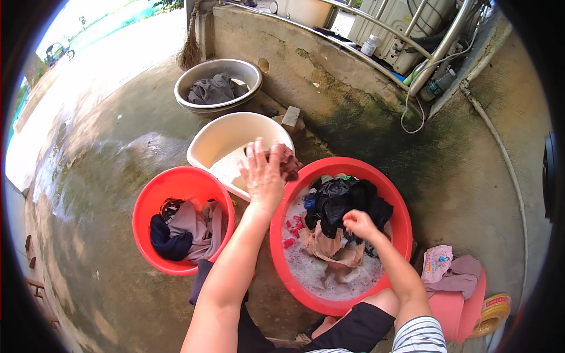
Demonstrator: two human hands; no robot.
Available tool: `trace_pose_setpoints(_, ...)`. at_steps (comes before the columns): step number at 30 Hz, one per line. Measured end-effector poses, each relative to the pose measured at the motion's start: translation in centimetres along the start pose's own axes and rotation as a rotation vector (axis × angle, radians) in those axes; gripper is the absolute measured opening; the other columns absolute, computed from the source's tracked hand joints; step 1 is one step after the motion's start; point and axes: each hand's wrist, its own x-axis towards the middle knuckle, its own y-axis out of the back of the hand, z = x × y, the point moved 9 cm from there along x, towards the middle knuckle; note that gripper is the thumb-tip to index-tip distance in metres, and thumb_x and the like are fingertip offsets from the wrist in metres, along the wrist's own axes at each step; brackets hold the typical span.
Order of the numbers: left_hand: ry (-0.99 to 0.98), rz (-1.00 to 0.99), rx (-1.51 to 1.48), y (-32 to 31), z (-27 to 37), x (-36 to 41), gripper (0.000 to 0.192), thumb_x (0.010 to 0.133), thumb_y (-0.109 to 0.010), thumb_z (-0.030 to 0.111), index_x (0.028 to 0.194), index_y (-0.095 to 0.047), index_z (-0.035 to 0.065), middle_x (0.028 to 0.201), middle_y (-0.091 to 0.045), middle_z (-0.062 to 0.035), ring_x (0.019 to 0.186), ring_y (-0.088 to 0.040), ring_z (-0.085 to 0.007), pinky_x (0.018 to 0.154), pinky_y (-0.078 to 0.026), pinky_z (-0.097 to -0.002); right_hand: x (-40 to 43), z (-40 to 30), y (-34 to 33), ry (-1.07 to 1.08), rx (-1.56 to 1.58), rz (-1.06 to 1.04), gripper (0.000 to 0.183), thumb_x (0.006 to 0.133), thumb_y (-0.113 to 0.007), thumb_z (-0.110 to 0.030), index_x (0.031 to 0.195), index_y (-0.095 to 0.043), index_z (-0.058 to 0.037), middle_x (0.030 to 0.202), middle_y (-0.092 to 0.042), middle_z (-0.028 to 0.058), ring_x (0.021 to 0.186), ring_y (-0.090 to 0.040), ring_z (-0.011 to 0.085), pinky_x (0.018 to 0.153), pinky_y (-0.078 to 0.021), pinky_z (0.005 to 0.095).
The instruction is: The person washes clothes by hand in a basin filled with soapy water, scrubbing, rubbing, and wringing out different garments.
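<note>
My left hand (262, 174), wet and with its fingers spread, is over the cream plastic washbasin (201, 148), whose ribbed washboard part shows below. A bunched dark reddish-brown cloth (287, 162) is right beside its fingers; whether the hand grips it is hidden. My right hand (361, 224) hovers with bent fingers over the large red plastic tub (399, 212); nothing clearly shows in it. In the tub's soapy water lie black garments (335, 198), a peach-coloured cloth (322, 245) and small pink-red pieces (289, 242).
At left a red bucket (143, 194) holds mauve and navy clothes. Metal basins (178, 95) with dark cloth stand by a low wall (282, 48) and a straw broom (190, 48). At lower right are a pink container (452, 313), a pink packet (437, 262) and a coiled yellow hose (492, 317).
</note>
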Motion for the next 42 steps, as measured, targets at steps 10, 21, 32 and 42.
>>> trace_pose_setpoints(10,-0.725,-0.951,0.169,-9.1,13.3,-17.7,0.025,0.069,-0.057,0.017,0.092,-0.059,0.0064,0.091,-0.060,-0.0114,0.091,-0.055,-0.0272,0.086,-0.031,-0.0525,-12.1,9.5,-6.7,-0.194,-0.518,-0.410,0.028,0.073,-0.058,-0.024,0.093,-0.059,-0.0046,0.088,-0.062,0.0133,0.082,-0.059,0.0235,0.073,-0.0457,0.0322)
trace_pose_setpoints(21,-1.315,-1.294,-0.027,-2.1,19.7,-34.1,0.021,0.073,-0.053,0.019,0.088,-0.063,0.0084,0.087,-0.062,-0.0074,0.084,-0.058,-0.0243,0.080,-0.036,-0.0447,-7.8,15.1,-5.6,-0.430,-0.777,0.183,0.070,0.060,-0.069,-0.035,0.119,-0.040,-0.0108,0.115,-0.045,0.0179,0.111,-0.040,0.0354,0.090,-0.0355,0.0435)
trace_pose_setpoints(32,-1.371,-1.473,0.203,-5.1,17.1,-36.3,0.031,0.076,-0.051,0.021,0.102,-0.057,0.0043,0.096,-0.058,-0.0122,0.091,-0.055,-0.0289,0.084,-0.036,-0.0482,-19.9,28.3,-2.1,-0.930,-0.602,0.037,0.031,0.067,-0.060,-0.025,0.090,-0.064,-0.0050,0.096,-0.060,0.0167,0.091,-0.058,0.0304,0.077,-0.0460,0.0373)
trace_pose_setpoints(42,-1.365,-1.453,0.194,-5.8,17.8,-36.6,0.030,0.074,-0.052,0.021,0.099,-0.058,0.0062,0.095,-0.058,-0.0095,0.088,-0.055,-0.0251,0.080,-0.037,-0.0425,-21.5,26.2,22.0,-0.774,0.114,0.933,0.024,0.066,-0.056,-0.017,0.080,-0.059,0.0018,0.079,-0.060,0.0194,0.064,-0.060,0.0338,0.049,-0.0479,0.0430)
